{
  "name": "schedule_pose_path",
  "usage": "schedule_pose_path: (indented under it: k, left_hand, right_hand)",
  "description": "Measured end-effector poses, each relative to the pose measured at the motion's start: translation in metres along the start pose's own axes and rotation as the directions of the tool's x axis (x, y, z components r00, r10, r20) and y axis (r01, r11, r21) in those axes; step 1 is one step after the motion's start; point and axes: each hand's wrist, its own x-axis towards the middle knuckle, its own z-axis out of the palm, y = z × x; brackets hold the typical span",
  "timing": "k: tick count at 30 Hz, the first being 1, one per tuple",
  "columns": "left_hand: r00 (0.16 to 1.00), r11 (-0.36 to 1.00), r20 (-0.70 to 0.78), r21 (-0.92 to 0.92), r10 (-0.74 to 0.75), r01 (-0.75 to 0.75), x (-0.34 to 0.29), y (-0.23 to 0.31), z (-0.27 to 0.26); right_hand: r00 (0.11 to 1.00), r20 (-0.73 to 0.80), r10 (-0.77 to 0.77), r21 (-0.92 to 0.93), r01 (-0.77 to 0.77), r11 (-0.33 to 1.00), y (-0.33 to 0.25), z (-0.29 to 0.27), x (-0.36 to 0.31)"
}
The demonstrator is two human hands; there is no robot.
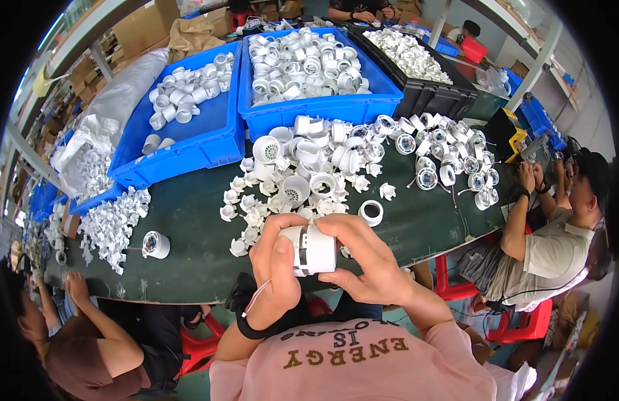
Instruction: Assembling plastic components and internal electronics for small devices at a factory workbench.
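White housing is sitting between my left hand and right hand, both gripping it at the desk edge. I'm not making out whether it's fully joined; cups and lens units are lying loose beyond, so much seems left.

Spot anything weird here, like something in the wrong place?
One white round piece with a shiny lens-like front sits by itself on the green table, to the left of the left hand. It looks odd because similar pieces are heaped together on the right. I can't see anything clearly broken.
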Motion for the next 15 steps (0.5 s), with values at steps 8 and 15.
schedule_pose_path:
  k: [8, 15]
  left_hand:
    - [1.000, 0.999, 0.011, 0.035, 0.027, -0.027, -0.002, -0.002, 0.001]
    - [0.995, 0.994, -0.017, 0.058, 0.099, -0.098, -0.010, 0.005, 0.007]
  right_hand:
    - [0.998, 0.009, -0.054, -0.069, 0.055, 0.996, 0.007, 0.003, -0.001]
    - [0.978, 0.068, -0.198, -0.264, 0.210, 0.941, 0.012, 0.009, -0.011]
